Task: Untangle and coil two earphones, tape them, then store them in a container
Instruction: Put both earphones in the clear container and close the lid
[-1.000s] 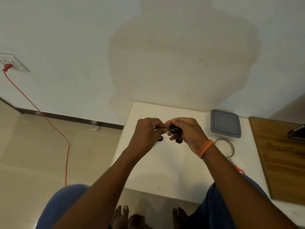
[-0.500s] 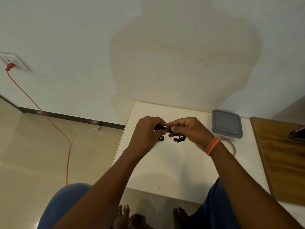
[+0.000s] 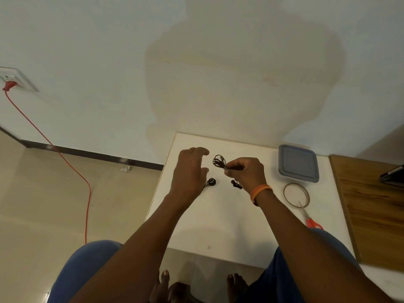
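My right hand pinches a coiled black earphone above the white table; its earbuds dangle below the hand. My left hand hovers just left of the coil with relaxed fingers, holding nothing. A second black earphone bundle lies on the table under and right of my left hand. A grey lidded container sits at the table's far right. A tape roll lies in front of it, with red-handled scissors beside it.
A wooden board adjoins the table on the right, with a dark object at its far edge. A red cable runs from a wall socket across the floor at left. My knees and feet are below the table's near edge.
My left hand let go of the coil and drew away to the left, fingers spreading. My right hand keeps the coiled earphone. The second bundle on the table is now exposed.
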A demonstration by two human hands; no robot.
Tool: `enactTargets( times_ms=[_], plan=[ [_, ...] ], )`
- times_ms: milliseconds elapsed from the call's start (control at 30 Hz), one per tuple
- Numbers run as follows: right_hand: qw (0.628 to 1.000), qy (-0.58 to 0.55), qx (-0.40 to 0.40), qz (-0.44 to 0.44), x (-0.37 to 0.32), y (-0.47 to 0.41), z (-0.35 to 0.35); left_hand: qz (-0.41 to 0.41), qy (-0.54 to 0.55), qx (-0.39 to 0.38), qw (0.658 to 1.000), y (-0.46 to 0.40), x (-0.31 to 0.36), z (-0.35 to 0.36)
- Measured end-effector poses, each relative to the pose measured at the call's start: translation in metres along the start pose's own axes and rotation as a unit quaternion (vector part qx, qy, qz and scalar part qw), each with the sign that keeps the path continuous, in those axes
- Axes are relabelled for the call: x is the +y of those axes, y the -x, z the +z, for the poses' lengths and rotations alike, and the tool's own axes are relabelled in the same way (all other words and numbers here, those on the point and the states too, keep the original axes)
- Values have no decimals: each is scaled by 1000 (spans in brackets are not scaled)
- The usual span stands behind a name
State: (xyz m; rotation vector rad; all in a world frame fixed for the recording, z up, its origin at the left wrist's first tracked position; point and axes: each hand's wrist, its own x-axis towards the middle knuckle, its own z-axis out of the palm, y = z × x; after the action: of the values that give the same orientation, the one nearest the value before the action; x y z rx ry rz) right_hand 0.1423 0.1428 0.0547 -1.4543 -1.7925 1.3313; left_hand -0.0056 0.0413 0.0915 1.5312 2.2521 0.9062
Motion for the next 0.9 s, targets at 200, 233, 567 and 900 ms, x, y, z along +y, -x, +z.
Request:
enactTargets(
  times_ms=[200,233,567,900],
  plan=[
    [991,118,59,3,39,-11,25,-40,20,5,999,-1,-4,-2],
    [989,136,58,9,44,-10,30,-37,20,-7,999,0,-4,0],
    [987,22,149,51,36,-29,9,-32,17,-91,995,7,-7,18],
    [786,-356,399,311,68,-47,-88,-29,46,-117,992,12,10,29]
  ],
)
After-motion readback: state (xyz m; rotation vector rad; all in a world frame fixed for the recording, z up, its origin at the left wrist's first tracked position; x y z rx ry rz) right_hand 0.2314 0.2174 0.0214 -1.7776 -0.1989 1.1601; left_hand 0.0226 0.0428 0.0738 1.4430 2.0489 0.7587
